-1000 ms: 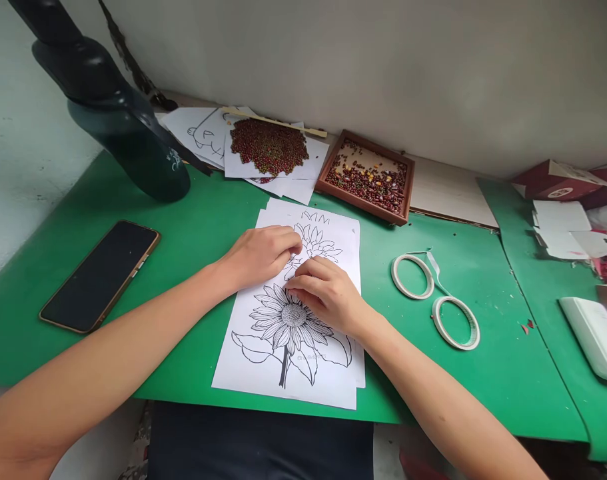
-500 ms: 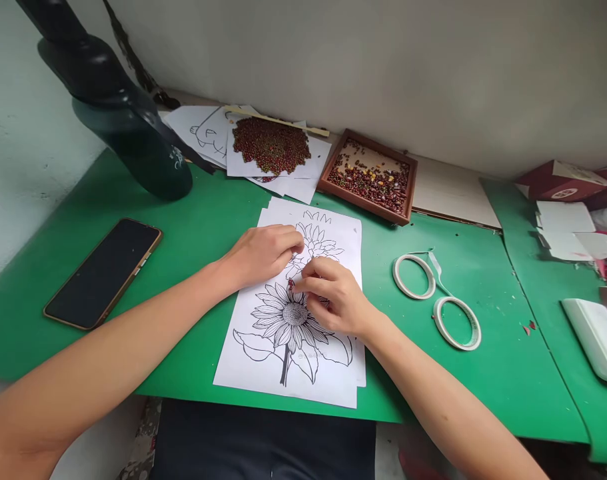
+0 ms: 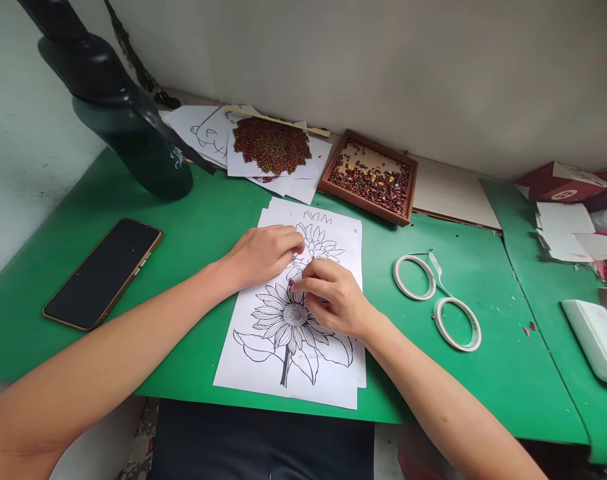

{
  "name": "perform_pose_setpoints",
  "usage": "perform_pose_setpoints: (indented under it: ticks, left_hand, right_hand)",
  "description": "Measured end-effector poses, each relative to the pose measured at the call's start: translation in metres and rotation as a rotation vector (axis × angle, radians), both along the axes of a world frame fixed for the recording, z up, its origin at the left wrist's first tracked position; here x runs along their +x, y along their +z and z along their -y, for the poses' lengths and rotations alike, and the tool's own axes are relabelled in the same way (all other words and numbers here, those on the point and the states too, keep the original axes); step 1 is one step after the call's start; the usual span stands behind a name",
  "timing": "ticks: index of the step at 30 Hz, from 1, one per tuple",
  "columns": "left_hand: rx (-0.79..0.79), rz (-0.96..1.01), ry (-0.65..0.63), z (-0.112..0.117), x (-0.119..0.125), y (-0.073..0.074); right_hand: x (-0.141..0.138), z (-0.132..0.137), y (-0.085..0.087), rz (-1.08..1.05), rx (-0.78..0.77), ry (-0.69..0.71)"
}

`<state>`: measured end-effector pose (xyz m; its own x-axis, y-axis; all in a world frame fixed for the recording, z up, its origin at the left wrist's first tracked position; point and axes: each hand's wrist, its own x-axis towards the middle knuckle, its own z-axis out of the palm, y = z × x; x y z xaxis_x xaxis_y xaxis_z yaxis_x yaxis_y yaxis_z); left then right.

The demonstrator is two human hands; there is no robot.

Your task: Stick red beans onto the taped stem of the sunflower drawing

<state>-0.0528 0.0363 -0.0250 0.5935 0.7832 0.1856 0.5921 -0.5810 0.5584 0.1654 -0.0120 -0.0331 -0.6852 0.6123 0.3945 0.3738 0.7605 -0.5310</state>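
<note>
A paper sheet with a printed sunflower (image 3: 295, 315) lies before me on top of other sheets. Small dark red beans (image 3: 291, 285) sit at the tip of an upper petal. My right hand (image 3: 337, 298) is over the flower, its fingers pinched together at these beans; the exact contact is partly hidden by the fingers. My left hand (image 3: 269, 253) rests on the upper left of the paper, fingers curled together, and whatever they hold cannot be made out.
Behind the paper stand a wooden tray (image 3: 366, 217) of mixed beans and a bean-covered flower picture (image 3: 272, 147). A phone (image 3: 103, 273) and a dark bottle (image 3: 133, 133) are at left. Two tape rolls (image 3: 414, 277) lie at right, with a white case (image 3: 593, 340) farther off.
Almost nothing differs. My right hand has shifted very slightly at the red beans; my left hand keeps its place.
</note>
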Motion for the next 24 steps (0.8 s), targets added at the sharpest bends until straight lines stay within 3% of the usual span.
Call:
perform_pose_setpoints:
  ticks: [6,12,17,24]
  left_hand:
    - [0.031,0.023,-0.008,0.002,0.000,0.000]
    - [0.229,0.219,-0.072,0.010,0.004,0.004]
    - [0.270,0.214,-0.144,0.014,0.008,0.000]
    - [0.240,0.211,-0.141,0.013,0.007,0.000]
  right_hand:
    - [0.000,0.003,0.002,-0.044,0.026,-0.061]
    - [0.001,0.007,0.007,-0.242,0.142,-0.202]
    - [0.003,0.007,0.008,-0.237,0.087,-0.186]
    - [0.005,0.002,0.006,-0.232,0.025,-0.167]
